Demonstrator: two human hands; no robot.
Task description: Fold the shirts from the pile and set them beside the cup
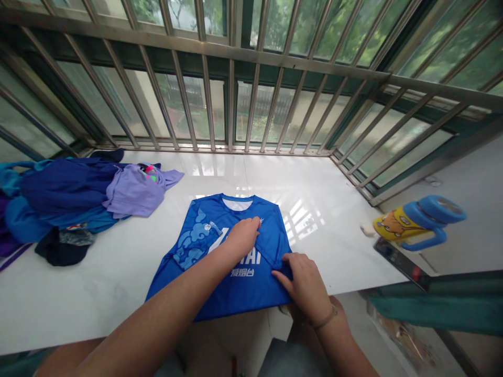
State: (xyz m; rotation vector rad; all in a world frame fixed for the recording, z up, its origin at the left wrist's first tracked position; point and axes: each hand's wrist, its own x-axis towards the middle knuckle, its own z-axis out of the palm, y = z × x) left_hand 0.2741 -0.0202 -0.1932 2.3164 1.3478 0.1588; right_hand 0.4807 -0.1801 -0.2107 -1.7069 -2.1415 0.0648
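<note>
A blue sports jersey (220, 272) with white lettering lies flat on the white sill (118, 272), collar toward the window. Its right side is folded in over the chest. My left hand (242, 235) rests on the middle of the jersey, fingers curled and pressing the folded edge down. My right hand (304, 283) pinches the jersey's lower right edge, thumb and fingers closed on the cloth.
A pile of blue and purple clothes (78, 199) lies at the left of the sill. Metal window bars (236, 78) fence the back and right. A yellow and blue child's bottle (416, 222) lies at the right, beside a dark phone (401, 262).
</note>
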